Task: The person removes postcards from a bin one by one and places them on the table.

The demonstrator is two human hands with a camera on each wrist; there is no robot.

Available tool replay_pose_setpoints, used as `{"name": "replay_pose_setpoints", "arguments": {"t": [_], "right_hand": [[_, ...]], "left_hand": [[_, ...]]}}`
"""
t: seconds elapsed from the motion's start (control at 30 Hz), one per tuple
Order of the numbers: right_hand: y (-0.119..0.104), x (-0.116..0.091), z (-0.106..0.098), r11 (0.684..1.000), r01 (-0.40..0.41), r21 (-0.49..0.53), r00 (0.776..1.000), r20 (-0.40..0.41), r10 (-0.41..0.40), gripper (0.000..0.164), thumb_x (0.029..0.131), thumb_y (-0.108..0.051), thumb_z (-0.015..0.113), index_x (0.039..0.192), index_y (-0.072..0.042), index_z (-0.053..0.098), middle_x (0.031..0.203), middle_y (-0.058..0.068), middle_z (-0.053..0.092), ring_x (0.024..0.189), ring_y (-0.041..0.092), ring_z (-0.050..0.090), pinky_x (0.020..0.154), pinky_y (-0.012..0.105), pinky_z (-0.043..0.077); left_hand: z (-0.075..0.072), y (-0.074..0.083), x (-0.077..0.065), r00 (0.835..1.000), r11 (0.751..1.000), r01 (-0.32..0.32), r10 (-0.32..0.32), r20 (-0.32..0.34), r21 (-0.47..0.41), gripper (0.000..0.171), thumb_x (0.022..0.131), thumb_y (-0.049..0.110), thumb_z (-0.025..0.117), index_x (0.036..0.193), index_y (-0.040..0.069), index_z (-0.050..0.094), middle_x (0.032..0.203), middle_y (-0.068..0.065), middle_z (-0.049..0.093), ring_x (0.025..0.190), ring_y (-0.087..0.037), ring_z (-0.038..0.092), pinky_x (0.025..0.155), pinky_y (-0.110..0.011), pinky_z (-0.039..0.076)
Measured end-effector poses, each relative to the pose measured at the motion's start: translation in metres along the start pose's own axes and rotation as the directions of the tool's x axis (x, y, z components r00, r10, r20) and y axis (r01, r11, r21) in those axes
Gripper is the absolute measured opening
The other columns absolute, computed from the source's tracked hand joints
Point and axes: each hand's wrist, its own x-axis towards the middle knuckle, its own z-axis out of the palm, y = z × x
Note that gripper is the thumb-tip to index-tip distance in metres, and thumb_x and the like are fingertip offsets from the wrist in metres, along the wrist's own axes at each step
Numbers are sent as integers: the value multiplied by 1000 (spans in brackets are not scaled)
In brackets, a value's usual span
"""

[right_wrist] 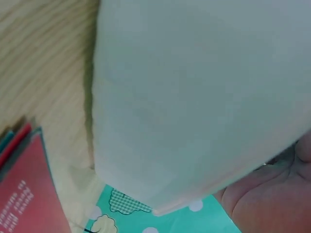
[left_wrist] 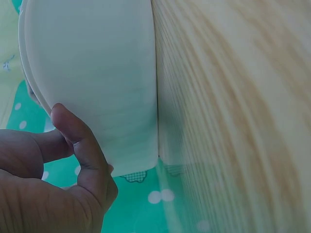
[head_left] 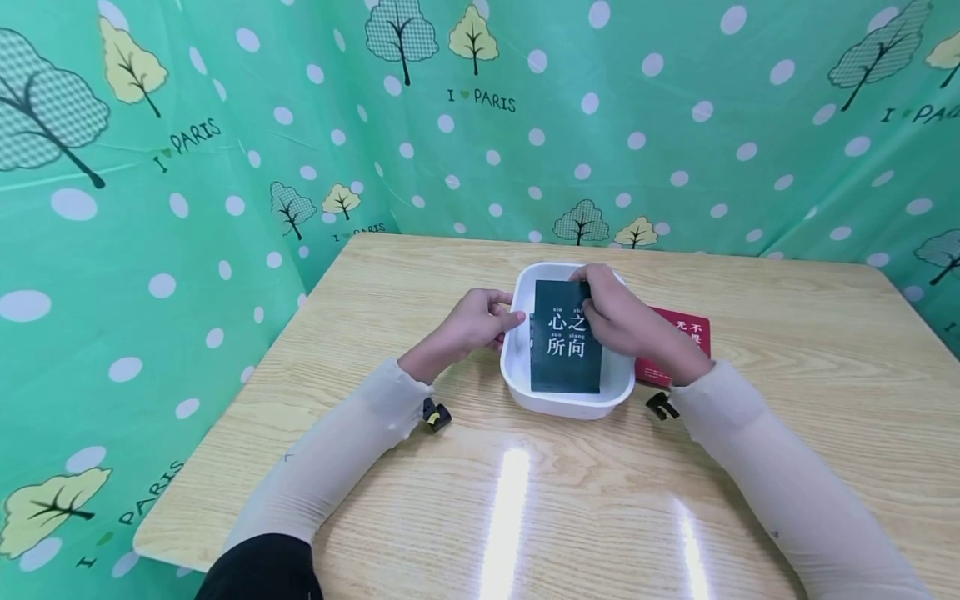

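Note:
A white plastic basin (head_left: 562, 407) stands on the table in the head view. My left hand (head_left: 480, 321) grips its left rim, thumb over the edge and fingers against the outside wall. In the left wrist view, that hand (left_wrist: 73, 165) is at the rim beside the pale side wall (left_wrist: 102, 87). My right hand (head_left: 615, 312) holds a dark green notebook (head_left: 566, 375) with white Chinese characters by its upper right corner, within the basin's outline. The right wrist view shows mostly the basin's wall (right_wrist: 194, 97), with part of the right hand (right_wrist: 272, 199) beyond its rim.
Right of the basin lies a red notebook (head_left: 697, 329) with white lettering, partly behind the right forearm; other coloured edges show beside it in the right wrist view. Black straps (head_left: 435, 414) hang at the wrists. A green patterned curtain (head_left: 525, 150) closes off the table's back.

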Motion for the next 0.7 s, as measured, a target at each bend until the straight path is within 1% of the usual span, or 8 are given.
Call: {"name": "replay_pose_setpoints", "arguments": {"t": [0.13, 0.27, 0.43, 0.5, 0.6, 0.7], "right_hand": [[-3, -2, -4, 1000, 24, -12, 999, -40, -25, 28, 98, 10, 36, 126, 7, 37, 120, 17, 40, 108, 28, 43, 97, 46, 45], [-5, -3, -8, 996, 71, -45, 992, -99, -75, 28, 98, 11, 35, 126, 7, 36, 119, 19, 40, 107, 28, 43, 94, 45, 46], [-10, -5, -17, 992, 96, -80, 981, -163, -108, 30, 99, 9, 34, 129, 7, 34, 121, 19, 38, 106, 28, 43, 90, 45, 48], [-11, -7, -23, 988, 113, -101, 974, -184, -130, 30, 99, 9, 34, 129, 7, 33, 122, 19, 38, 107, 28, 42, 90, 45, 49], [-13, -8, -32, 980, 145, -137, 959, -225, -173, 31, 98, 11, 34, 129, 8, 34, 121, 21, 38, 106, 28, 42, 88, 44, 49], [-15, -10, -40, 972, 157, -173, 944, -263, -199, 30, 97, 12, 36, 127, 9, 35, 117, 21, 40, 105, 29, 43, 86, 43, 50]], "left_hand": [[0, 0, 0, 1000, 1000, 5, -5, 0, 3, 41, 95, 17, 66, 131, 3, 52, 85, -8, 55, 62, -17, 59, 59, -36, 58], [0, 0, 0, 1000, 1000, 7, -7, 1, 2, 41, 95, 17, 66, 131, 3, 52, 85, -8, 55, 62, -17, 59, 59, -36, 58], [0, 0, 0, 1000, 1000, 10, -10, 1, 10, 42, 95, 18, 66, 132, 3, 52, 85, -9, 56, 63, -17, 60, 59, -36, 58], [1, 0, 0, 1000, 1000, 9, -9, 1, 14, 43, 95, 18, 66, 133, 3, 51, 86, -9, 57, 63, -18, 60, 59, -36, 58], [1, -1, 0, 1000, 1000, 7, -7, -2, 18, 45, 96, 18, 65, 134, 2, 50, 87, -9, 57, 63, -17, 59, 58, -35, 58], [1, -1, 1, 1000, 1000, 6, -6, -6, 22, 46, 96, 19, 65, 135, 2, 50, 87, -10, 57, 63, -18, 59, 57, -33, 58]]}}
